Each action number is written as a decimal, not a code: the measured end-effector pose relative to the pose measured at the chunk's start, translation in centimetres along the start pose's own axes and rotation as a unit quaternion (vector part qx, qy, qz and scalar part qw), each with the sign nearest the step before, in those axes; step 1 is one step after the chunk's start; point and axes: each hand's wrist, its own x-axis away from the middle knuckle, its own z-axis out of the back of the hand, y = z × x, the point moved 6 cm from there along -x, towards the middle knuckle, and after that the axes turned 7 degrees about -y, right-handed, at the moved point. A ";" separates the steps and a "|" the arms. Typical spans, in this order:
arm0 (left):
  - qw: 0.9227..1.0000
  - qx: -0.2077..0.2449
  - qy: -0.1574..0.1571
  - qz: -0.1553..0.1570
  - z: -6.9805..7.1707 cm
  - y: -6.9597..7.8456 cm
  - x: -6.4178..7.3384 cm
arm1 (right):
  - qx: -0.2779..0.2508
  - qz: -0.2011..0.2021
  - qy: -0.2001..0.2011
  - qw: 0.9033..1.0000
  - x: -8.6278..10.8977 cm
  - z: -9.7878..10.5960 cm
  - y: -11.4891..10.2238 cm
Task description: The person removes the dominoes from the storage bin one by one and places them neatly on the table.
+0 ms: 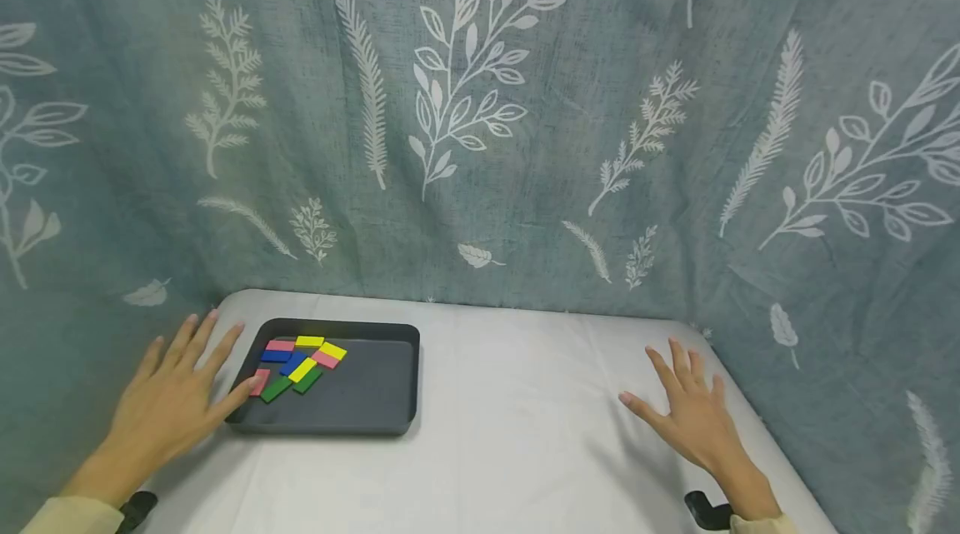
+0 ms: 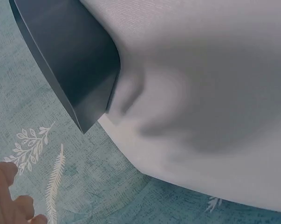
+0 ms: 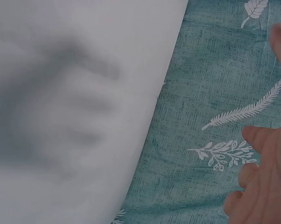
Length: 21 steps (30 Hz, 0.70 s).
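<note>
We seem poised before grasping: our left hand [image 1: 167, 401], lower left, and right hand [image 1: 693, 417], lower right, spread empty; blocks [image 1: 303, 370] in the tray [image 1: 371, 388] would call for pinching.

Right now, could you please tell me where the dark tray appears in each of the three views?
Head: the dark tray sits left of centre, in the lower half.
Left wrist: part of the dark tray shows at upper left, cut off by the top edge.
Right wrist: not in it.
Shared landmark: the white tabletop, visible in all three.
</note>
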 end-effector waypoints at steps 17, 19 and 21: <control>1.000 0.003 -0.004 0.010 -0.6 0.1 0.0 | -0.012 0.014 0.001 1.000 -0.2 -1.0 -0.7; 1.000 0.003 -0.003 0.009 -0.7 0.1 0.1 | -0.012 0.016 0.004 1.000 -0.3 -1.0 -0.9; 1.000 0.004 -0.002 0.008 -0.8 0.1 0.2 | -0.011 0.017 0.005 1.000 -0.5 -1.0 -1.1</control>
